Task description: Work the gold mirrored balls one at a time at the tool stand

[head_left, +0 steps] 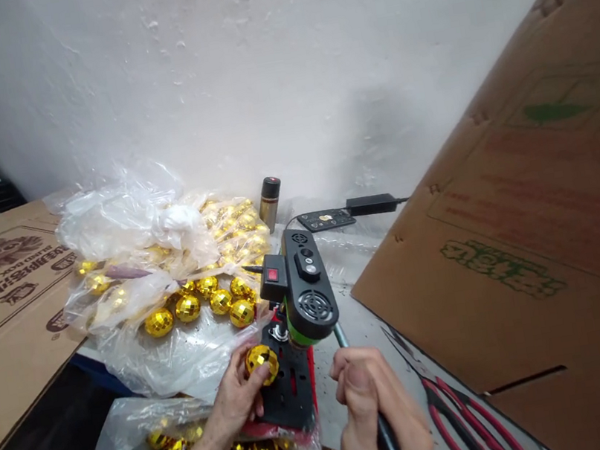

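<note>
A small black bench drill press (311,276) stands in the middle, with a red switch on its side and a dark slotted base plate (293,403). My left hand (232,397) is closed around a gold mirrored ball (262,367), keeping it over the plate near the chuck. Whether the ball touches the plate I cannot tell. My right hand (381,408) grips the press's lever handle (390,448), whose black end sticks out below the fist. An open plastic bag (111,434) of gold mirrored balls lies below my left forearm.
Behind on the left, a clear bag (118,214) spills more gold balls (160,322). A spray can (270,203) and a black power adapter (370,205) are by the wall. Red-handled shears (457,412) lie beside a large carton (525,221) on the right. Another carton (8,276) is at left.
</note>
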A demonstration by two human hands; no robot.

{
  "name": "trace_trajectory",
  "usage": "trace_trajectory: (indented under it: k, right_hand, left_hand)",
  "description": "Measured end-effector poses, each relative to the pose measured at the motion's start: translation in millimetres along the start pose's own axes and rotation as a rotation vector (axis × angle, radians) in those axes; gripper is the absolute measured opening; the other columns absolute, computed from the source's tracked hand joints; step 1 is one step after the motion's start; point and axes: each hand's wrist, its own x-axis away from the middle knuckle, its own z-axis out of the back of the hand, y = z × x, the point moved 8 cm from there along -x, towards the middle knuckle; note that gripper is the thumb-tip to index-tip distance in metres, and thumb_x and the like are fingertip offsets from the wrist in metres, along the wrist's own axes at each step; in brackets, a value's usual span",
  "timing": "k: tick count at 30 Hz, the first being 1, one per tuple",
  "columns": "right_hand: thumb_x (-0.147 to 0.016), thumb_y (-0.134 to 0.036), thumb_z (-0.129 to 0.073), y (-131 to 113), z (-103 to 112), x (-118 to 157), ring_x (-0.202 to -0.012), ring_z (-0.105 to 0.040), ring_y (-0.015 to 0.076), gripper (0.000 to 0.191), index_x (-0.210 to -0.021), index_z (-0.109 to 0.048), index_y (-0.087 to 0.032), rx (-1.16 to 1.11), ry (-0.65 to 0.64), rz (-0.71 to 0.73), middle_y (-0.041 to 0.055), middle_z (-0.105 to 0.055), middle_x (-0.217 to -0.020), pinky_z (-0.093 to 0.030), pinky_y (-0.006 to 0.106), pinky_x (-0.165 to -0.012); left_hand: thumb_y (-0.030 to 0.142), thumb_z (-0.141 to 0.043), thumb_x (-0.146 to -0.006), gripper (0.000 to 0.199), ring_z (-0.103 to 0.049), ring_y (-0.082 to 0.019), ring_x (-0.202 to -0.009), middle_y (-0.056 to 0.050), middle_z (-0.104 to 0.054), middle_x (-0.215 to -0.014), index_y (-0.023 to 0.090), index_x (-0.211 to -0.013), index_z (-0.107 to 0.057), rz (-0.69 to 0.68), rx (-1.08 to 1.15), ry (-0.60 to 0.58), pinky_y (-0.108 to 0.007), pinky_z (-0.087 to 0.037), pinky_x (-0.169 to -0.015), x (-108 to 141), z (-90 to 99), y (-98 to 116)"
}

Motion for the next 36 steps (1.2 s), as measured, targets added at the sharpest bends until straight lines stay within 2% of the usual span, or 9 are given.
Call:
trace_trajectory:
  k: [3,5,7,9,10,15,21,28,36]
  right_hand:
    - [-0.102,-0.003,-0.048,0,1,2,-0.061,-0.054,0.0071,0.028,-0.082,-0.051,-0.021,-0.018,-0.006,0.018,-0.0038,-0.053,-0.072,-0.043,0.02,-0.057]
    - [-0.103,-0.003,-0.047,0,1,3,-0.062,-0.054,0.0072,0.028,-0.081,-0.05,-0.021,-0.023,-0.016,0.023,-0.0038,-0.053,-0.073,-0.044,0.02,-0.057]
    - [-0.103,-0.003,-0.047,2,1,4,-0.063,-0.054,0.007,0.028,-0.082,-0.05,-0.021,-0.019,-0.033,0.016,-0.0037,-0.053,-0.073,-0.044,0.019,-0.058]
    - [-0.103,-0.004,-0.047,2,1,5,-0.063,-0.054,0.0069,0.028,-0.082,-0.05,-0.021,-0.015,-0.041,0.014,-0.0037,-0.052,-0.074,-0.045,0.019,-0.058]
    - [-0.104,-0.005,-0.047,2,1,5,-0.063,-0.054,0.0069,0.027,-0.082,-0.05,-0.021,-0.015,-0.043,0.017,-0.0036,-0.052,-0.074,-0.045,0.019,-0.059]
    - [-0.104,-0.006,-0.047,2,1,5,-0.064,-0.055,0.0071,0.027,-0.082,-0.05,-0.021,-0.016,-0.055,0.015,-0.0034,-0.053,-0.075,-0.045,0.019,-0.059]
    - [-0.104,-0.004,-0.047,1,2,5,-0.065,-0.055,0.007,0.029,-0.081,-0.049,-0.021,-0.016,-0.062,0.028,-0.0031,-0.054,-0.075,-0.046,0.019,-0.06]
    - [-0.104,-0.005,-0.047,1,2,12,-0.063,-0.054,0.0075,0.03,-0.079,-0.049,-0.022,-0.01,-0.012,0.014,-0.0031,-0.054,-0.075,-0.044,0.02,-0.058]
    - [-0.108,-0.012,-0.045,8,-2,28,-0.061,-0.053,0.0067,0.033,-0.076,-0.051,-0.021,0.028,0.08,0.069,-0.0041,-0.054,-0.075,-0.042,0.021,-0.056]
  left_hand:
    - [0.07,-0.084,-0.075,0.081,-0.045,-0.003,-0.035,-0.006,-0.077,-0.113,0.023,-0.134,-0.054,-0.072,-0.127,-0.003,-0.021,-0.033,-0.035,-1,-3.0,5]
    - [0.06,-0.083,-0.08,0.069,-0.061,-0.012,-0.048,-0.006,-0.08,-0.109,0.023,-0.132,-0.058,-0.142,-0.269,-0.01,-0.024,-0.046,-0.044,1,-5.4,14]
    - [0.051,-0.083,-0.081,0.059,-0.076,-0.024,-0.077,-0.006,-0.081,-0.109,0.023,-0.128,-0.061,-0.229,-0.409,-0.008,-0.032,-0.06,-0.066,3,-8.9,25]
    - [0.043,-0.082,-0.082,0.055,-0.078,-0.031,-0.101,-0.008,-0.082,-0.116,0.023,-0.129,-0.062,-0.289,-0.519,-0.013,-0.041,-0.063,-0.087,4,-14.2,32]
    - [0.041,-0.081,-0.083,0.056,-0.078,-0.032,-0.105,-0.009,-0.082,-0.119,0.023,-0.132,-0.062,-0.304,-0.569,-0.018,-0.043,-0.062,-0.092,4,-16.9,32]
    - [0.034,-0.075,-0.088,0.06,-0.08,-0.034,-0.103,-0.013,-0.083,-0.121,0.02,-0.145,-0.059,-0.378,-0.789,-0.029,-0.047,-0.063,-0.092,4,-25.8,27]
    - [0.029,-0.087,-0.076,0.057,-0.074,-0.039,-0.11,-0.015,-0.081,-0.119,0.019,-0.13,-0.072,-0.585,-0.916,0.037,-0.057,-0.059,-0.1,5,-26.6,35]
    - [0.03,-0.09,-0.076,0.059,-0.072,-0.037,-0.106,-0.013,-0.08,-0.118,0.021,-0.131,-0.071,-0.567,-0.909,0.038,-0.054,-0.057,-0.097,2,-25.4,28]
    - [0.026,-0.088,-0.077,0.054,-0.071,-0.034,-0.103,-0.01,-0.079,-0.111,0.02,-0.128,-0.071,-0.587,-0.905,0.042,-0.05,-0.056,-0.094,2,-26.7,25]
